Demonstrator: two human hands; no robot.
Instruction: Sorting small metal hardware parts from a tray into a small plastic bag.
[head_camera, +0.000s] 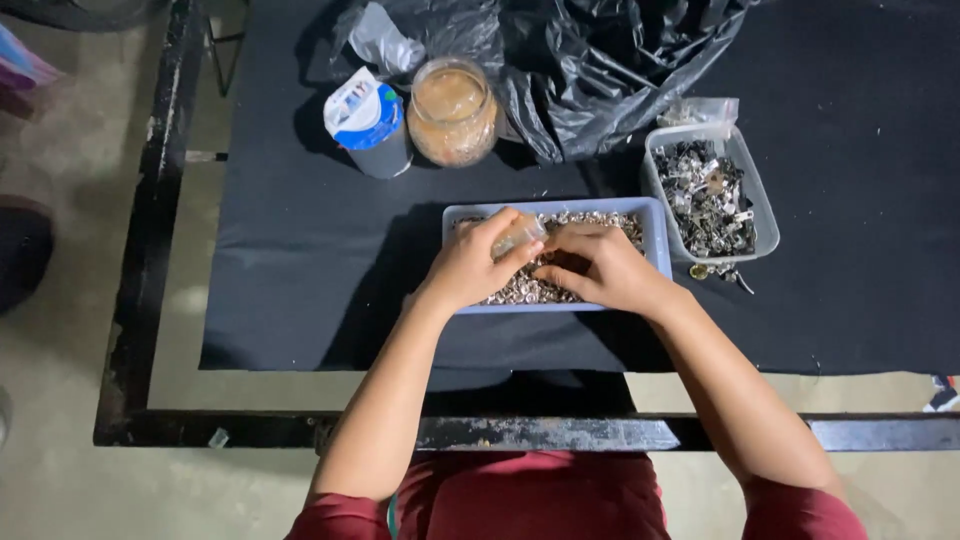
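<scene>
Black cloth (300, 280) covers a worn black-framed table (140, 250); floor (60, 150) seemingly bare concrete.

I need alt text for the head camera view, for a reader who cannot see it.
Two bare hands, left hand and right hand, work over a blue tray of small metal rings on a black cloth; the left hand holds a small clear bag. Behind stand a jar, a carton, a black bag and a clear tub of metal parts.
</scene>
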